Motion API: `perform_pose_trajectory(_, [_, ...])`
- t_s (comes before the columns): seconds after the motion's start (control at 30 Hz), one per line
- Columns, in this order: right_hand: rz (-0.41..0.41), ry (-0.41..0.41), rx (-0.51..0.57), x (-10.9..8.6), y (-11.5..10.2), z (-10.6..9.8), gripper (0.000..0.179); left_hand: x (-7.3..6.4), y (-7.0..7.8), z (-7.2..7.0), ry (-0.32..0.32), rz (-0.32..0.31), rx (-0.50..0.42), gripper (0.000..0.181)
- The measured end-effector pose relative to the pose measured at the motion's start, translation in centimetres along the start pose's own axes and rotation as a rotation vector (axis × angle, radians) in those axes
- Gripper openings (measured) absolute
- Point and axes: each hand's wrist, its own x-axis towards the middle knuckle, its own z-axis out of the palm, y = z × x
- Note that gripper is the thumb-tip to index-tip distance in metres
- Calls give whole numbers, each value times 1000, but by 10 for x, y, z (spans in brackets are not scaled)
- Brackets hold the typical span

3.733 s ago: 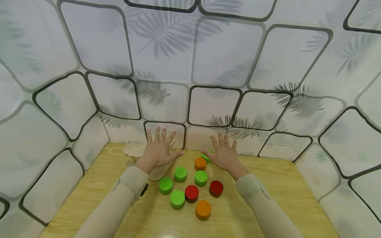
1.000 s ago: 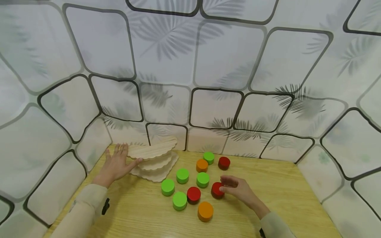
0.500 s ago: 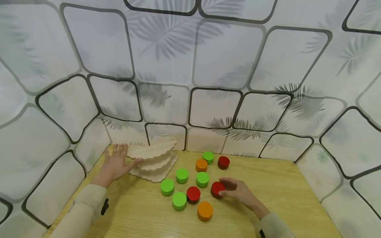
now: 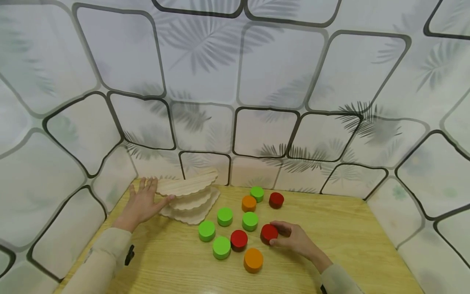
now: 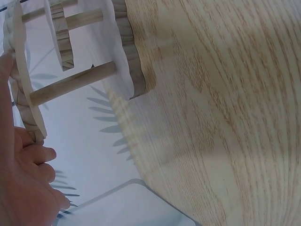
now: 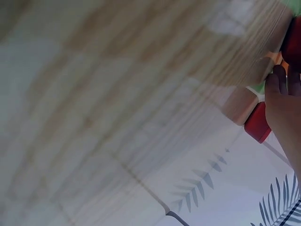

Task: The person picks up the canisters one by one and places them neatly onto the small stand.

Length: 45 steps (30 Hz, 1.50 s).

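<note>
My left hand [image 4: 141, 206] grips the left edge of a pale wooden tiered stand [image 4: 187, 187] with scalloped shelves. In the left wrist view, curled fingers [image 5: 35, 160] wrap the edge of the stand's top shelf, and dowels [image 5: 75, 84] join its shelves. On the table, my right hand [image 4: 295, 239] holds a red round block [image 4: 269, 234] between thumb and fingers. That block [image 6: 294, 44] shows only partly at the right wrist view's edge. Beyond the right hand lies another red round block [image 4: 276, 200].
Left of the right hand stand a third red block [image 4: 239, 240], an orange block [image 4: 253, 260] and several green blocks [image 4: 222, 248]. Another orange block [image 4: 249, 203] lies farther back. Patterned cloth walls [image 4: 264, 134] enclose the wooden table [image 4: 176, 265] at the back and sides.
Both hands were spread over the table at first. The left then went to the stand and has stayed there. The right came down beside the red block, and its thumb and fingers have closed around it.
</note>
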Motion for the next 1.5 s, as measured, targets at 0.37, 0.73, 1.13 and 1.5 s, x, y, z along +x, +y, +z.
perform_pose_trajectory(0.37, [-40, 24, -17, 6, -5, 4, 60, -2, -4, 0, 0, -14, -20, 110])
perform_pose_trajectory(0.73, [-110, 29, -11, 29, -41, 8, 59, -2, -3, 0, 0, -13, -20, 108])
perform_pose_trajectory(1.13, [-124, -27, 10, 63, -98, 25, 64, -1, -2, 1, 3, -8, -24, 112])
perform_pose_trajectory(1.5, [-157, -56, 62, 99, -139, 49, 63, -1, -1, 1, 16, -6, -19, 109])
